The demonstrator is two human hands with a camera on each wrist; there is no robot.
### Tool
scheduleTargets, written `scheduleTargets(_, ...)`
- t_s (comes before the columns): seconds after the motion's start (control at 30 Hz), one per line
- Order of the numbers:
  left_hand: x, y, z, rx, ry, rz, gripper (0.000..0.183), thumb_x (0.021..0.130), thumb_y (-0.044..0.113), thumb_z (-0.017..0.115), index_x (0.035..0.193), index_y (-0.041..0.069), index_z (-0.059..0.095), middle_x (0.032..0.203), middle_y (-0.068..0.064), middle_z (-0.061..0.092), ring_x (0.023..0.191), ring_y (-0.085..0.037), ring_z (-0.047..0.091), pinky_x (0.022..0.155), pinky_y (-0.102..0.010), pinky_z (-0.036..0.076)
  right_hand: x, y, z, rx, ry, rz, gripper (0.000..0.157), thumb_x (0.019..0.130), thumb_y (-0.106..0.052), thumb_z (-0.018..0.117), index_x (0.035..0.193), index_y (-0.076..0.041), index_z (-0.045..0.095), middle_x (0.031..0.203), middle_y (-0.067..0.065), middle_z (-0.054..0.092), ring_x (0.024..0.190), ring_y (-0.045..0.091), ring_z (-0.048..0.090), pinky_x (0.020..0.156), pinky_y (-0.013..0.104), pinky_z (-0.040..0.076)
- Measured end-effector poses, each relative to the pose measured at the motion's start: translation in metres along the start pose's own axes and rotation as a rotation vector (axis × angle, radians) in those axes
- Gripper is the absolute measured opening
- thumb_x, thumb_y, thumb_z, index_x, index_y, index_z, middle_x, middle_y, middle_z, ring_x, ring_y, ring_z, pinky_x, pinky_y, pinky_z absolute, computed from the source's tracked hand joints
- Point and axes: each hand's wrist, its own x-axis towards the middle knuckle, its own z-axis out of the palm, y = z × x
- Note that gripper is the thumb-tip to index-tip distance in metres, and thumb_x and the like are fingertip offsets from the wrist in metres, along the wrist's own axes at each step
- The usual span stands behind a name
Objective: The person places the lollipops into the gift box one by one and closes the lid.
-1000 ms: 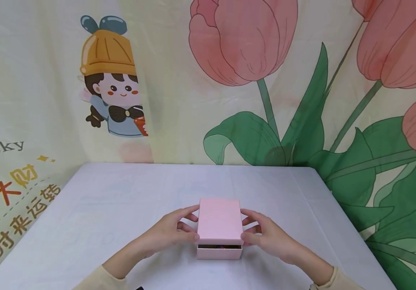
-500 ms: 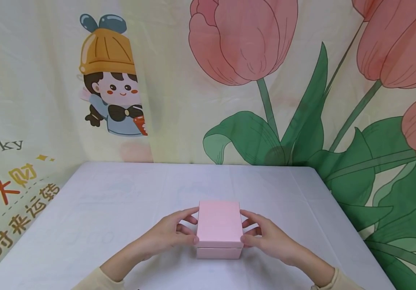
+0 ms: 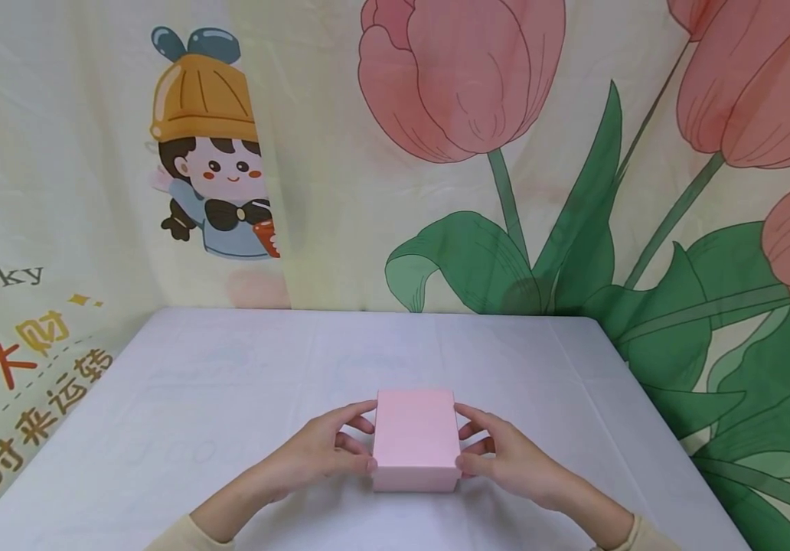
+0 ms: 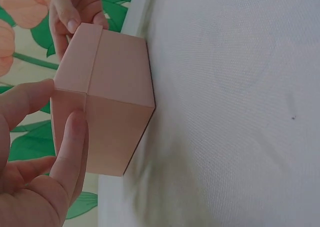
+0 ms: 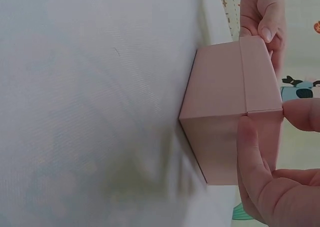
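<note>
On the table stands a small pink box, its pink lid (image 3: 416, 428) seated over the box base (image 4: 122, 72). The lid looks level, and a thin seam shows below its rim in both wrist views. My left hand (image 3: 315, 451) holds the lid's left side, thumb near the front corner and fingers farther back. Mirroring it, my right hand (image 3: 519, 459) grips the right side in the same way. In the left wrist view, a fingertip (image 4: 76, 122) lies at the seam between lid and base. What is inside the box is hidden.
A white cloth covers the table (image 3: 264, 360), whose far edge meets a patterned curtain (image 3: 326, 153) with tulips and a cartoon figure. The curtain also hangs along both sides. Beige sleeves (image 3: 191, 536) show at the bottom edge.
Both hands have lowered the lid onto the base. A second ago a dark gap showed at the front with something colourful inside; the gap has closed.
</note>
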Motion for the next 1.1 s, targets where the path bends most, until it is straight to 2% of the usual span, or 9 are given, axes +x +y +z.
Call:
scheduleTargets(0.37,0.003,-0.006,0.003,0.018,0.020,0.026,0.091,0.087,0.013,0.086,0.164,0.015,0.038,0.140,-0.012,0.055,0.101,-0.022,0.074,0.083,-0.029,0.056,0.001,0.008,0.002,0.022,0.003,-0.002,0.080,0.098,-0.011,0.075,0.165,-0.007,0.034,0.134,0.016,0.054,0.109,0.026,0.069,0.086,0.031,0.061)
scheduleTargets(0.97,0.004,-0.009,0.002,0.052,0.006,0.020,0.088,0.087,0.018,0.088,0.162,0.017,0.041,0.138,-0.012,0.055,0.101,-0.021,0.074,0.083,-0.028,0.056,0.005,0.012,0.004,0.007,-0.003,-0.001,0.080,0.097,-0.011,0.076,0.165,-0.005,0.034,0.133,0.016,0.054,0.109,0.027,0.067,0.086,0.030,0.061)
scheduleTargets(1.1,0.005,-0.011,0.001,0.042,0.001,0.034,0.088,0.087,0.016,0.087,0.162,0.014,0.041,0.139,-0.013,0.054,0.101,-0.021,0.074,0.082,-0.028,0.056,0.006,0.012,0.004,0.011,-0.012,-0.003,0.080,0.097,-0.011,0.076,0.165,-0.005,0.034,0.134,0.016,0.054,0.110,0.027,0.067,0.086,0.030,0.061)
